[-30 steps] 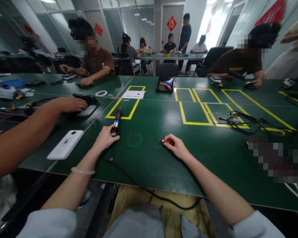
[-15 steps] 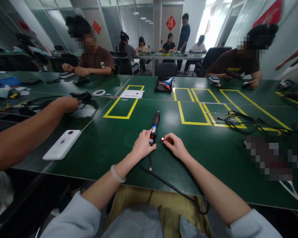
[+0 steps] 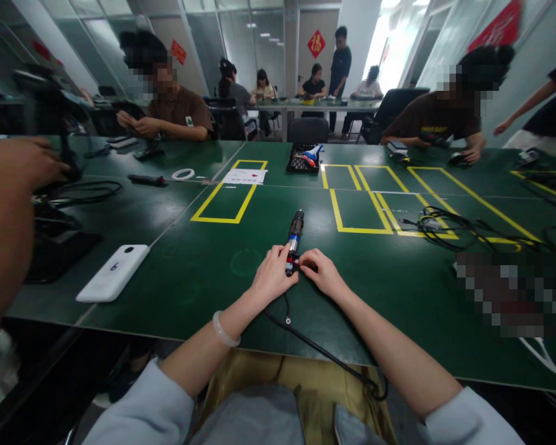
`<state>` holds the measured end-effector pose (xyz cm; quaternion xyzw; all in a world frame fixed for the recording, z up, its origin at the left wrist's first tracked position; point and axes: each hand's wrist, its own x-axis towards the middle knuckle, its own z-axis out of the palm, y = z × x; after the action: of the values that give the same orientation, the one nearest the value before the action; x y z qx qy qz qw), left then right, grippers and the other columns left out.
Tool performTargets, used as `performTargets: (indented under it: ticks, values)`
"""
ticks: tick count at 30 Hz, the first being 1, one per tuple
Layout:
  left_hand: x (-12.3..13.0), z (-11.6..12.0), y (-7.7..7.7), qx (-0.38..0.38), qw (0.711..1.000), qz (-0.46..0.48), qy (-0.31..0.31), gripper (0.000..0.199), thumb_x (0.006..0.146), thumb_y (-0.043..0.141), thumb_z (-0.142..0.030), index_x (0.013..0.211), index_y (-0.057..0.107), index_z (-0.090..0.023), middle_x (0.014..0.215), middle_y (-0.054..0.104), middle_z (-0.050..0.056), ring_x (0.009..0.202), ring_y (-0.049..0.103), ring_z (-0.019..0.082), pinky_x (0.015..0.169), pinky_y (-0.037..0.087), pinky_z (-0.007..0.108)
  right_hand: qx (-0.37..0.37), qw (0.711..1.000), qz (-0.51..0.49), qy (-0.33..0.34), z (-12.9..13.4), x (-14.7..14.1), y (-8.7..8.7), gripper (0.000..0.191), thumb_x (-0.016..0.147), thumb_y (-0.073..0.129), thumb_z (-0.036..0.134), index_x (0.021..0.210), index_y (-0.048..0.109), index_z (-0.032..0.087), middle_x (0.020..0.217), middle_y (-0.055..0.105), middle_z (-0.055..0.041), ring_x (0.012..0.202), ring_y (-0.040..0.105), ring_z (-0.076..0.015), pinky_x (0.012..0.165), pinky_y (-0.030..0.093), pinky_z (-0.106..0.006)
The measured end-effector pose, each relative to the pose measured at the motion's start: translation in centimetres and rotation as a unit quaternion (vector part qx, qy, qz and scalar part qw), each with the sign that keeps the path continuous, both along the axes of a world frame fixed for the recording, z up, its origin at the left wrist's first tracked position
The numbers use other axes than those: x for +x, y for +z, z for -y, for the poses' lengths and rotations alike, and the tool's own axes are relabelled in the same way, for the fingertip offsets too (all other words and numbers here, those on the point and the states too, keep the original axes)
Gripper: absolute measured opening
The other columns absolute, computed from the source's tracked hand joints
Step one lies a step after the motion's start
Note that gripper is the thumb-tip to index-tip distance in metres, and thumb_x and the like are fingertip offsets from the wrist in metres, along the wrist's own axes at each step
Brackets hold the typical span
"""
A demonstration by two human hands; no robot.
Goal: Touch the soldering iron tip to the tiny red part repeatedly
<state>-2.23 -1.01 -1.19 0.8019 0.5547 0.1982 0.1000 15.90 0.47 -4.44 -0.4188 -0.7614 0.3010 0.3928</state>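
In the head view, an electric screwdriver with its casing off [image 3: 296, 230] lies on the green table, its bit pointing away from me. A silver motor section, a blue band and a dark gear end show. My left hand [image 3: 274, 269] is closed around its near end. My right hand [image 3: 322, 271] pinches at the right side of that end, fingertips touching it; the small red piece between them is mostly hidden. A black cord [image 3: 306, 341] runs from the screwdriver's near end over the table edge by my lap, and a short lead with a ring terminal [image 3: 288, 321] hangs beside it.
A white numbered case [image 3: 113, 275] lies left, near another person's arm [image 3: 9, 216]. Ahead are a black parts tray [image 3: 291, 165], a tape roll [image 3: 183, 175] and a paper label [image 3: 245, 177]. Coiled black cables [image 3: 438, 222] lie right. Two people work across the table.
My right hand has moved left with the small red piece, up against the screwdriver. At left, the other person's arm has drawn back, and a dark stand-like object now stands there.
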Motion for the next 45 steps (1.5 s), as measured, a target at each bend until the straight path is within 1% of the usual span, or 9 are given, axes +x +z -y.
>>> performTargets:
  ticks: [2,6,16,19,23,26,30,39,45]
  values:
    - [0.0,0.1,0.1,-0.002,1.0,-0.007,0.009,0.07,0.076,0.059,-0.037,0.14,0.033,-0.024,0.123,0.045,0.011,0.108,0.051,0.026,0.078,0.047,0.033,-0.005,1.0,-0.011,0.003,0.2,0.0,0.3,0.013,0.083,0.058,0.016,0.093,0.064,0.021,0.094,0.056,-0.0039,0.079,0.055,-0.0159,0.074,0.044,-0.029]
    - [0.3,0.2,0.3,0.001,0.999,-0.044,0.026,0.073,0.078,0.057,-0.041,0.143,0.029,-0.024,0.122,0.045,0.012,0.104,0.052,0.026,0.073,0.047,0.032,-0.007,1.0,-0.023,0.006,0.6,0.1,0.7,0.013,0.084,0.059,0.018,0.094,0.067,0.02,0.089,0.057,-0.0038,0.075,0.055,-0.0152,0.072,0.045,-0.029]
    - [1.2,-0.4,1.0,0.012,0.988,-0.137,0.07,0.071,0.083,0.05,-0.054,0.142,0.03,-0.02,0.113,0.049,0.011,0.102,0.05,0.025,0.078,0.044,0.033,0.002,0.999,-0.041,0.029,1.1,0.0,1.0,0.017,0.087,0.057,0.025,0.102,0.065,0.02,0.096,0.06,-0.0052,0.077,0.058,-0.0148,0.071,0.047,-0.029]
    - [0.7,-0.6,1.1,0.021,0.988,-0.14,0.066,0.071,0.083,0.049,-0.054,0.142,0.031,-0.02,0.113,0.049,0.011,0.101,0.05,0.025,0.078,0.043,0.033,0.001,0.999,-0.048,0.009,1.1,-0.1,1.0,0.02,0.087,0.057,0.024,0.105,0.062,0.02,0.1,0.058,-0.0058,0.078,0.057,-0.0144,0.068,0.047,-0.028]
    - [-1.1,-0.8,1.2,0.033,0.987,-0.147,0.058,0.069,0.083,0.049,-0.055,0.141,0.034,-0.021,0.111,0.05,0.011,0.1,0.05,0.026,0.081,0.042,0.035,-0.016,0.999,-0.044,-0.016,1.0,0.1,0.8,0.018,0.087,0.055,0.023,0.103,0.061,0.02,0.096,0.057,-0.0043,0.076,0.056,-0.0139,0.068,0.046,-0.027]
    - [-3.6,-1.1,1.1,0.036,0.987,-0.148,0.058,0.068,0.084,0.048,-0.056,0.141,0.035,-0.021,0.111,0.049,0.012,0.099,0.05,0.026,0.08,0.042,0.035,-0.024,0.999,-0.036,-0.012,0.9,0.3,0.6,0.017,0.087,0.054,0.024,0.102,0.061,0.02,0.097,0.057,-0.0041,0.075,0.055,-0.0137,0.068,0.045,-0.028]
    - [-8.1,-1.6,1.1,0.01,0.986,-0.146,0.083,0.069,0.085,0.043,-0.058,0.144,0.031,-0.024,0.119,0.046,0.013,0.099,0.051,0.026,0.077,0.045,0.034,-0.028,0.999,-0.03,-0.013,0.9,0.3,0.6,0.017,0.087,0.053,0.024,0.101,0.062,0.02,0.095,0.057,-0.0039,0.075,0.055,-0.014,0.069,0.045,-0.028]
    - [-20.6,-4.0,1.2,-0.038,0.958,-0.202,0.198,0.072,0.085,0.037,-0.06,0.146,0.028,-0.023,0.128,0.042,0.016,0.113,0.047,0.033,0.09,0.043,0.043,-0.032,0.999,-0.03,-0.011,1.0,0.3,0.5,0.015,0.087,0.054,0.024,0.097,0.063,0.02,0.094,0.056,-0.0034,0.074,0.055,-0.014,0.068,0.045,-0.028]
    - [-28.4,-6.0,1.2,-0.055,0.945,-0.221,0.235,0.075,0.083,0.041,-0.06,0.144,0.034,-0.017,0.127,0.046,0.022,0.111,0.048,0.04,0.092,0.039,0.05,-0.029,0.999,-0.025,-0.006,0.9,0.2,0.6,0.014,0.086,0.054,0.023,0.097,0.063,0.02,0.092,0.055,-0.0031,0.072,0.054,-0.0131,0.067,0.044,-0.027]
